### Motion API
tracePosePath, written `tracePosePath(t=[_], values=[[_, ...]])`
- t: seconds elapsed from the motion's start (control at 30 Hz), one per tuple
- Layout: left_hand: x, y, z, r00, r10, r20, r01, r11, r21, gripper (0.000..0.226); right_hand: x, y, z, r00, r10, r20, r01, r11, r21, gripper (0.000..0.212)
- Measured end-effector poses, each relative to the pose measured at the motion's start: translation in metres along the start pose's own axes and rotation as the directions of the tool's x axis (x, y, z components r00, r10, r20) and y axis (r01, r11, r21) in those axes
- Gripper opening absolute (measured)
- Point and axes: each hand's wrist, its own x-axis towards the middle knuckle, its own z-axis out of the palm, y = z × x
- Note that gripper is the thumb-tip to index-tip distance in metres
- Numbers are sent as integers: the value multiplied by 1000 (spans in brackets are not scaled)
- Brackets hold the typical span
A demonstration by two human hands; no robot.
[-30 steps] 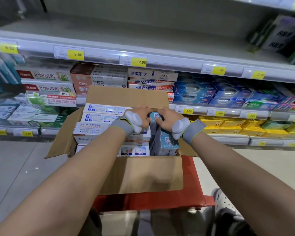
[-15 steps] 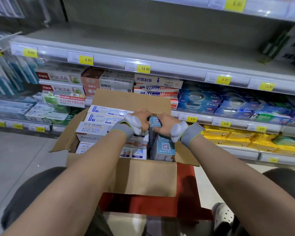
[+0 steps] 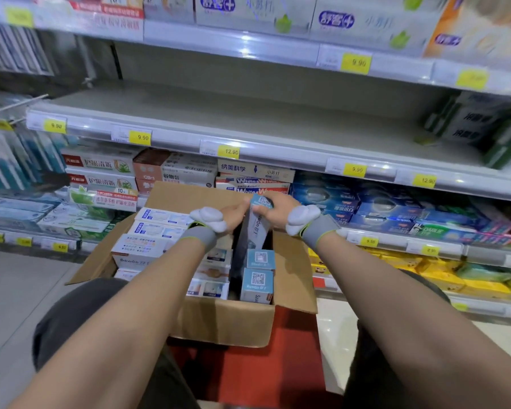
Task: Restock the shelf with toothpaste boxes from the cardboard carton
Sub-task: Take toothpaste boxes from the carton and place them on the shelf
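Head view: both hands hold one toothpaste box (image 3: 255,228) upright, partly raised out of the cardboard carton (image 3: 227,326). Left hand (image 3: 233,215) grips its left side, right hand (image 3: 275,209) pinches its top end, below the bare shelf (image 3: 248,119).

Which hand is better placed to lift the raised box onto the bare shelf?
Right, probably: the right hand grips the box by its top end, while the left hand only steadies its side.

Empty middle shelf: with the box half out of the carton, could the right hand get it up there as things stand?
Probably yes. The bare middle shelf lies open above the carton, nothing between; both hands, left hand and right hand, grip the toothpaste box.
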Motion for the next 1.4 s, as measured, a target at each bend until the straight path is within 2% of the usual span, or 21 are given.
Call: tracePosePath(t=[0.2,0.33,0.5,0.67,0.8,0.93,1.03,1.13,1.2,1.27,1.4], values=[[6,23,-5,993,87,75,-83,995,-49,65,4,18,-37,976,73,-205,-27,976,217,40],[15,51,2,973,180,141,-170,982,-84,52,9,43,-59,932,156,-328,-8,912,410,35],[33,70,15,990,126,71,-125,992,-16,55,7,65,-73,905,259,-337,3,790,614,27],[52,89,25,981,157,118,-165,985,56,58,8,90,-86,879,288,-379,17,777,629,31],[65,108,29,966,204,156,-216,975,60,48,10,113,-103,855,366,-369,-15,727,686,37],[75,126,31,945,273,181,-296,949,112,41,13,122,-117,852,378,-363,28,659,752,39],[78,141,33,929,329,171,-331,943,-18,36,18,122,-128,855,364,-370,57,643,764,37],[84,160,37,922,354,160,-333,932,-144,41,21,122,-140,845,346,-409,107,640,761,47],[84,173,42,928,345,144,-317,930,-185,38,24,122,-151,834,357,-420,119,628,769,41],[85,189,50,937,328,121,-287,919,-270,22,24,127,-163,817,394,-421,94,630,771,40],[98,219,71,955,295,36,-246,852,-462,23,11,151,-185,835,385,-394,35,676,736,31]])
